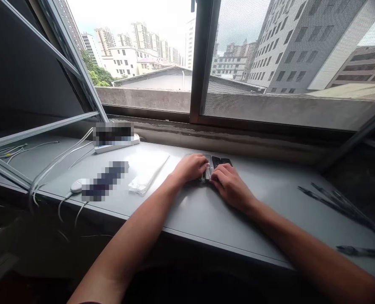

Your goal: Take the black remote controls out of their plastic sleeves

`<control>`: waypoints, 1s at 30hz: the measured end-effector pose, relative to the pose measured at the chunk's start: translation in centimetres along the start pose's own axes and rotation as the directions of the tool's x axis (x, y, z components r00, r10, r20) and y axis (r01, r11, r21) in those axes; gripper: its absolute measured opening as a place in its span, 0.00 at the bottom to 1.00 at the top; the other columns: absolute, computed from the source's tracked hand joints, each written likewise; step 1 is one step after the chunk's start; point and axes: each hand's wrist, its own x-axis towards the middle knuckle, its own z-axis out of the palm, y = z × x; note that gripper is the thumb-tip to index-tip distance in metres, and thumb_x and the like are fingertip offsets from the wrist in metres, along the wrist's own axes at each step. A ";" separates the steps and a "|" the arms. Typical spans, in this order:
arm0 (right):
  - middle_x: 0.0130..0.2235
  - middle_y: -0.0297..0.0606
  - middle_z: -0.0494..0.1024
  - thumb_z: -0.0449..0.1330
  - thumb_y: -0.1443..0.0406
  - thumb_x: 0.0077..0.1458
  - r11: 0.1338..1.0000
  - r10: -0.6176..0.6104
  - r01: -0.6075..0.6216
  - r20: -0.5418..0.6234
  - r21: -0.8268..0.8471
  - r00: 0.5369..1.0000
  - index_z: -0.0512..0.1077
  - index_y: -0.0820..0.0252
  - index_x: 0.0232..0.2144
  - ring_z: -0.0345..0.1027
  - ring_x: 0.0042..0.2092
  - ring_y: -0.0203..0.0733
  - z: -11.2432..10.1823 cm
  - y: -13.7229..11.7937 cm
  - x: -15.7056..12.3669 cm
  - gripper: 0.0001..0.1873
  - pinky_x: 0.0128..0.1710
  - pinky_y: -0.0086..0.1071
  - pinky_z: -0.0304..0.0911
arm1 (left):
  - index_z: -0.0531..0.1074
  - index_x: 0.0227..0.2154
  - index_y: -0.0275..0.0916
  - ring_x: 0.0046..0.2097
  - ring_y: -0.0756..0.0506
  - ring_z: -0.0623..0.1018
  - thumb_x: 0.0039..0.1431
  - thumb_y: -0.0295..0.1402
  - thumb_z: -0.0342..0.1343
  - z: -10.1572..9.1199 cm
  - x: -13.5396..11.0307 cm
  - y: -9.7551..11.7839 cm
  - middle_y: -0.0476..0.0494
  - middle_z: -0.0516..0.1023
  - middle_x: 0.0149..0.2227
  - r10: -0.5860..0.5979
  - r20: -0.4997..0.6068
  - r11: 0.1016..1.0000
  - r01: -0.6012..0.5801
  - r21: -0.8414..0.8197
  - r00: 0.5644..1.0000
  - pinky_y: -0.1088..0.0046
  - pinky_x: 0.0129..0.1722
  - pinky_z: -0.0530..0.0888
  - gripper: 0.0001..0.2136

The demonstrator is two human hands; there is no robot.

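My left hand (192, 166) and my right hand (229, 181) meet over the grey desk, fingers curled inward. Between them is a small, shiny, clear plastic packet (208, 169), pinched from both sides; its contents are too small to make out. Just beyond my right fingers lie two dark objects shaped like remote controls, a left one (217, 161) and a right one (227, 161), partly hidden by that hand. To the left of my left forearm, a stack of white, translucent plastic bags (147, 174) lies flat on the desk.
A white power strip (117, 145) with cables stands at the back left. Near it are a blurred-out dark object (105, 181) and a white round charger (77, 185). Black cable-like strips (336, 204) lie at the right. A metal frame (44, 126) leans at the left; a window is behind.
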 end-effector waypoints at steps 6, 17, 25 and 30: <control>0.46 0.48 0.76 0.54 0.67 0.74 0.999 -0.005 0.006 -0.023 0.041 1.000 0.69 0.53 0.41 0.67 0.51 0.60 0.3 0.4 -0.1 0.07 0.53 0.55 0.70 | 0.84 0.50 0.43 0.54 0.40 0.84 0.75 0.34 0.52 -0.2 0.2 0.0 0.40 0.85 0.52 -0.021 -0.024 1.000 0.021 -0.014 0.999 0.64 0.58 0.79 0.14; 0.50 0.50 0.73 0.51 0.65 0.77 0.979 0.043 -0.026 -0.082 0.204 0.996 0.64 0.52 0.43 0.74 0.52 0.56 -0.2 -0.4 -0.1 0.05 0.53 0.51 0.74 | 0.82 0.54 0.42 0.54 0.41 0.84 0.77 0.32 0.48 -0.4 0.2 0.0 0.40 0.84 0.56 -0.073 -0.046 0.997 0.071 -0.042 0.996 0.65 0.58 0.78 0.17; 0.55 0.52 0.75 0.52 0.62 0.78 0.936 0.118 -0.055 -0.164 0.346 0.979 0.64 0.51 0.43 0.74 0.62 0.58 -0.6 -1.0 -0.3 0.05 0.56 0.53 0.76 | 0.82 0.52 0.42 0.55 0.41 0.84 0.76 0.32 0.49 -0.3 0.5 0.0 0.42 0.86 0.53 -0.088 -0.081 0.975 0.070 -0.210 0.993 0.64 0.59 0.78 0.16; 0.53 0.50 0.77 0.52 0.62 0.78 0.935 0.102 -0.026 -0.200 0.352 0.974 0.65 0.50 0.44 0.75 0.62 0.60 -1.2 -1.7 -0.2 0.06 0.60 0.58 0.75 | 0.81 0.53 0.42 0.52 0.42 0.85 0.73 0.33 0.56 -0.3 0.7 0.2 0.40 0.85 0.57 -0.213 -0.094 0.847 0.135 -0.514 0.973 0.63 0.58 0.80 0.12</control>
